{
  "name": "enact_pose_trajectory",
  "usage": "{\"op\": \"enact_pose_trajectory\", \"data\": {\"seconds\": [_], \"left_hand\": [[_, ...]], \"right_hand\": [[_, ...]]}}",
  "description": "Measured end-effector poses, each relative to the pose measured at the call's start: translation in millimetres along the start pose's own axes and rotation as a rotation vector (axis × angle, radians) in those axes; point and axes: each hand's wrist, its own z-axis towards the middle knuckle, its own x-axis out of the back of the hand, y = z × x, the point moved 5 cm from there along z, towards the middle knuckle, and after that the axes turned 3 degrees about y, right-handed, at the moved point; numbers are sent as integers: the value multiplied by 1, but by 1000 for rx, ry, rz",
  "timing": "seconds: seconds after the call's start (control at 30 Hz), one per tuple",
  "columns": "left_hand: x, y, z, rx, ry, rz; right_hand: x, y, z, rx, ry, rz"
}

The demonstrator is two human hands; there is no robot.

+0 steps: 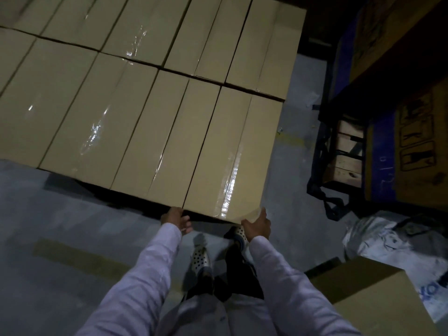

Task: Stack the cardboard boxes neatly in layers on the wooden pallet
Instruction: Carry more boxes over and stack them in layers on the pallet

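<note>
Several long tan cardboard boxes (pixel 101 110), sealed with clear tape, lie side by side in two rows as one flat layer. The pallet under them is hidden. Both of my hands are at the near end of the rightmost front box (pixel 232 151). My left hand (pixel 175 220) touches that box's near left corner with its fingers loosely bent. At the near right corner, my right hand (pixel 258 225) wraps around the edge with the thumb up along the side.
A loose cardboard box (pixel 378 299) sits on the floor at the lower right, with a crumpled plastic sack (pixel 392 238) behind it. A blue rack (pixel 380 151) holding a printed carton (pixel 419 141) and a wooden pallet (pixel 346 151) stands to the right. My feet (pixel 201 258) are just below the box edge.
</note>
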Motion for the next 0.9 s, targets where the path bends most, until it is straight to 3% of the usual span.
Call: {"op": "enact_pose_trajectory", "data": {"seconds": [0.17,0.37,0.57,0.67,0.77,0.9], "left_hand": [[-23,35,21,-279,91,316],[-104,155,-95,-688,86,243],[-239,287,-74,-958,132,324],[-298,342,-50,-1027,145,391],[-329,369,-6,-1098,232,626],[-348,373,13,-1044,350,901]], "right_hand": [[30,-48,-11,229,128,22],[72,-143,46,488,197,243],[121,-254,183,616,270,355],[131,-286,253,572,283,345],[126,-299,297,540,257,391],[112,-304,321,435,143,442]]}}
